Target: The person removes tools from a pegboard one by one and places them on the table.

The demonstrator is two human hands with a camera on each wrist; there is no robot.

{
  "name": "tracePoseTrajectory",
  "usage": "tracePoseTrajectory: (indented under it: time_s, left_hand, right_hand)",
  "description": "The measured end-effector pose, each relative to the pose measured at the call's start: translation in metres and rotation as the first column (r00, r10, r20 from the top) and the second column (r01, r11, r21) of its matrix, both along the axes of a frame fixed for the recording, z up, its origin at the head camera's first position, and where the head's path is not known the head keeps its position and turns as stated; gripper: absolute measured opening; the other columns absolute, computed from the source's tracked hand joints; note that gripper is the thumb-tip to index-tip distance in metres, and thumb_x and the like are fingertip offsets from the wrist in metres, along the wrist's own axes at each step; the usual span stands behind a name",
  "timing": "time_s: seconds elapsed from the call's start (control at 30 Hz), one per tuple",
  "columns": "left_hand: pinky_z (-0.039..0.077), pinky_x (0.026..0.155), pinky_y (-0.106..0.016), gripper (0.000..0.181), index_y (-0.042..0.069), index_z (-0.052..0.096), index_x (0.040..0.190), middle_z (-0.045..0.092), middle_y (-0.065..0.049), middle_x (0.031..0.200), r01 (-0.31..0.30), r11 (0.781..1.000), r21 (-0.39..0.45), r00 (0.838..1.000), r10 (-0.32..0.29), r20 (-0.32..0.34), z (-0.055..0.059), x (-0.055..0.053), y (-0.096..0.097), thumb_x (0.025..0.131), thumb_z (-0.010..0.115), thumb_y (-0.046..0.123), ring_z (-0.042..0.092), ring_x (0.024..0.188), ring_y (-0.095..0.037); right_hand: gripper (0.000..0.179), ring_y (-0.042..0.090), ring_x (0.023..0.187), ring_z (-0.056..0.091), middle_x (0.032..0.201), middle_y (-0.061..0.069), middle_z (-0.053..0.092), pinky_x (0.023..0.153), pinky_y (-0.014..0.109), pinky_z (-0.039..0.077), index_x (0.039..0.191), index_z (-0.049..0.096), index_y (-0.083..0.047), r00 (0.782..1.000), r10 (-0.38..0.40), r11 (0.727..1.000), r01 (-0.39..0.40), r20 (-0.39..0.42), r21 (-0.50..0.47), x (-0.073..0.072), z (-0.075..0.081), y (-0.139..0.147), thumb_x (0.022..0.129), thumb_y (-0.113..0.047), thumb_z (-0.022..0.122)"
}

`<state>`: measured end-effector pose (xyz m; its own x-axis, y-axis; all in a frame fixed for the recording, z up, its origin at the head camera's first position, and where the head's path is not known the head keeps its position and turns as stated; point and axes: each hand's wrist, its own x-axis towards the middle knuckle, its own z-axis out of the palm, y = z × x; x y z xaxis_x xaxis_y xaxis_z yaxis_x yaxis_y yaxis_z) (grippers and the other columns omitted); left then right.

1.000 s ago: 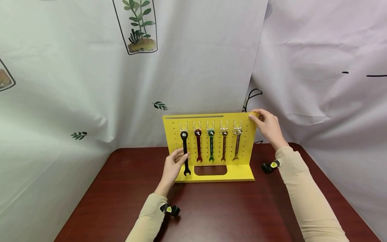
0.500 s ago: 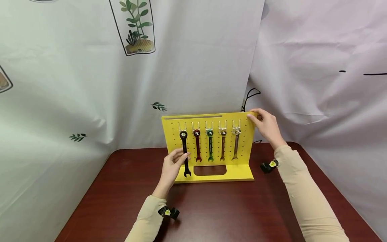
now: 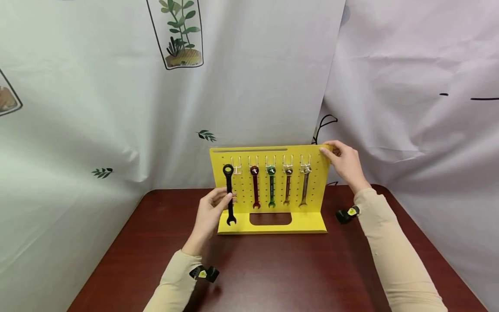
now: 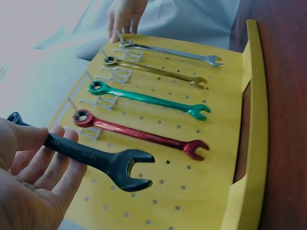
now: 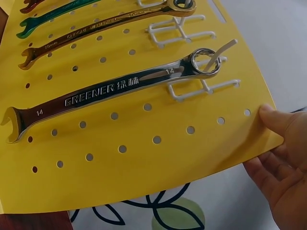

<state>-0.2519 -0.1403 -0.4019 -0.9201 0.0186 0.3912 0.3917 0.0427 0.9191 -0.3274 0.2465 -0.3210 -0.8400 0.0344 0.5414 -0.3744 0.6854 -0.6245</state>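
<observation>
My left hand [image 3: 209,213] pinches a black combination wrench [image 3: 230,195] by its shank, ring end up, in front of the left part of a yellow pegboard [image 3: 315,190]. The wrench is off its hook [image 3: 236,166], which shows bare behind it. In the left wrist view its open jaw end points right, away from the palm. My right hand [image 3: 346,164] grips the board's upper right corner, thumb on the front and fingers behind. On other white hooks hang a red wrench [image 4: 139,133], a green wrench [image 4: 148,99], a gold wrench [image 4: 153,70] and a silver wrench [image 5: 110,91].
The pegboard's foot, with an oblong cutout, rests on a dark red table [image 3: 273,268]. White printed cloth [image 3: 265,78] hangs behind and at both sides. Each wrist wears a small black camera, one on the left [image 3: 204,273] and one on the right [image 3: 348,214].
The black wrench has come off its hook and moved left and slightly up with my left hand. My right hand keeps its grip on the board's corner.
</observation>
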Motion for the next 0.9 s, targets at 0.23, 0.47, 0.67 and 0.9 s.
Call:
tracePoseTrajectory:
  time_s: [0.23,0.47,0.67,0.9]
  left_hand:
    - [0.060,0.077,-0.030,0.034,-0.007,0.066,0.122,0.069,-0.024,0.112,-0.112,0.992,-0.053,0.993,0.113,0.018,0.013,0.003,-0.026,0.097,0.070,0.016,0.069,0.093,-0.013]
    - [0.059,0.079,-0.031,0.035,0.000,0.067,0.125,0.069,-0.017,0.110,-0.157,0.982,-0.104,0.985,0.163,0.056,0.018,0.004,-0.050,0.097,0.071,0.020,0.070,0.090,-0.012]
    - [0.058,0.084,-0.034,0.036,0.000,0.067,0.126,0.070,-0.007,0.108,-0.188,0.969,-0.159,0.966,0.212,0.149,0.013,0.004,-0.065,0.095,0.073,0.020,0.068,0.091,-0.008]
    - [0.058,0.079,-0.031,0.035,0.000,0.067,0.125,0.069,-0.013,0.109,-0.203,0.950,-0.236,0.945,0.253,0.207,0.006,-0.004,-0.078,0.096,0.071,0.018,0.068,0.088,-0.007]
  right_hand:
    - [0.039,0.024,0.090,0.062,0.102,0.014,0.068,0.065,0.020,0.046,0.122,0.068,-0.008,1.000,-0.017,0.999,0.017,0.005,-0.036,-0.002,-0.002,0.001,0.099,-0.039,0.064]
    - [0.046,0.029,0.096,0.069,0.108,0.018,0.071,0.068,0.013,0.048,0.122,0.069,-0.004,0.999,-0.034,0.994,0.035,0.014,-0.104,-0.003,0.002,0.002,0.096,-0.041,0.069]
    - [0.052,0.031,0.100,0.070,0.112,0.020,0.071,0.082,0.039,0.057,0.127,0.068,-0.004,0.999,-0.038,0.992,0.042,0.037,-0.118,-0.001,0.000,0.004,0.095,-0.044,0.069]
    - [0.051,0.028,0.099,0.069,0.113,0.017,0.072,0.079,0.034,0.053,0.131,0.068,-0.007,0.999,-0.036,0.991,0.040,0.035,-0.128,0.001,0.001,0.005,0.096,-0.044,0.068]
